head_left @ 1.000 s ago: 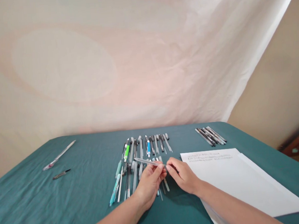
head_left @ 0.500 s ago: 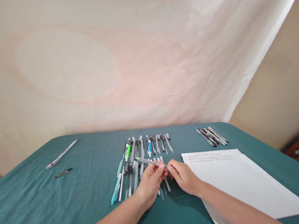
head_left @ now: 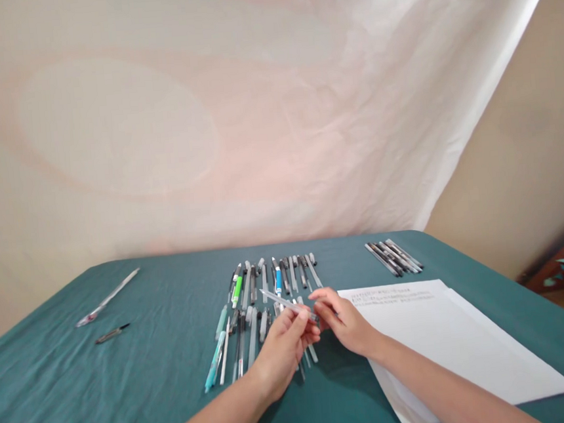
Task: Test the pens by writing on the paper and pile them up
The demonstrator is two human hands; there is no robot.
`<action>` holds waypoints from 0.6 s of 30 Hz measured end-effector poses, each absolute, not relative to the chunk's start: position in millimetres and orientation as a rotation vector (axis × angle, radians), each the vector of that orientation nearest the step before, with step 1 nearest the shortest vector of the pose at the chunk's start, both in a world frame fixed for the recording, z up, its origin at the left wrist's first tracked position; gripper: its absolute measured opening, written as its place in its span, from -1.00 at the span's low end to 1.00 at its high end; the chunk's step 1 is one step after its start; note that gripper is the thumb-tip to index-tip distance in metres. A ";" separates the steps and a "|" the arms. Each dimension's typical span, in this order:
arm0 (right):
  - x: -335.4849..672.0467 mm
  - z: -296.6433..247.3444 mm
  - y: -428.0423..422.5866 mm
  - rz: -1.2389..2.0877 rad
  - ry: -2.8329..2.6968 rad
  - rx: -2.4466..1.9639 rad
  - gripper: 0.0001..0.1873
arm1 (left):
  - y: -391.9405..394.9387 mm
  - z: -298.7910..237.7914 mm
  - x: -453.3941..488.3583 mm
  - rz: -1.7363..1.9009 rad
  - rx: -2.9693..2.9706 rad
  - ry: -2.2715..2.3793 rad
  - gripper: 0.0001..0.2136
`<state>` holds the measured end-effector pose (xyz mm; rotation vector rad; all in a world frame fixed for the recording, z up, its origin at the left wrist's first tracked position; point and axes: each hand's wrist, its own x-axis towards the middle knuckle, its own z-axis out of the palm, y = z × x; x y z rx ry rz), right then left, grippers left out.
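My left hand (head_left: 286,346) is closed around a slim translucent pen (head_left: 277,297), which slants up to the left out of the fingertips. Close to the pen's lower end, my right hand (head_left: 345,321) has its fingers loosely bent and apart, and I see nothing held in them. Beneath and beyond the hands lie two rows of pens, mostly clear, grey and black. Among them are a green-and-white pen (head_left: 237,289), a blue-and-white pen (head_left: 278,279) and a turquoise pen (head_left: 215,363). The left hand hides part of the nearer row.
White paper sheets (head_left: 452,348) with handwritten lines lie at the right. Behind them is a bundle of several pens (head_left: 393,258). On the left are a long clear pen-like item (head_left: 109,297) and a short dark pen (head_left: 112,333). A teal cloth (head_left: 166,353) covers the table.
My right hand's fingers have loosened and lifted from the pen's end. The pen in my left hand tilts a little more steeply. The whole view has shifted slightly.
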<state>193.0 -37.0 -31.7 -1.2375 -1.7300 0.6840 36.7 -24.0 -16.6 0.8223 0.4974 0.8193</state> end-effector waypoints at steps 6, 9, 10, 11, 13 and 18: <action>197.9 -22.8 -40.9 0.384 -2.177 -1.182 -0.58 | -40.9 -20.4 41.1 0.514 0.819 0.356 -0.77; 198.5 -19.0 -41.4 0.296 -2.244 -1.181 -0.66 | -47.3 -24.4 43.6 0.476 0.921 0.376 -0.70; 200.5 -16.9 -40.1 0.278 -2.196 -1.183 -0.67 | -49.3 -24.1 43.7 0.481 0.982 0.387 -0.67; 204.1 -14.5 -37.9 0.272 -2.116 -1.187 -0.68 | -51.4 -22.9 43.5 0.488 1.060 0.396 -0.66; 217.7 -9.3 -31.1 0.314 -1.898 -1.204 -0.67 | -56.1 -18.5 42.5 0.494 1.247 0.410 -0.68; 289.6 -8.4 -13.3 0.515 -1.237 -1.371 -0.59 | -65.9 -8.7 40.8 0.438 1.638 0.452 -0.71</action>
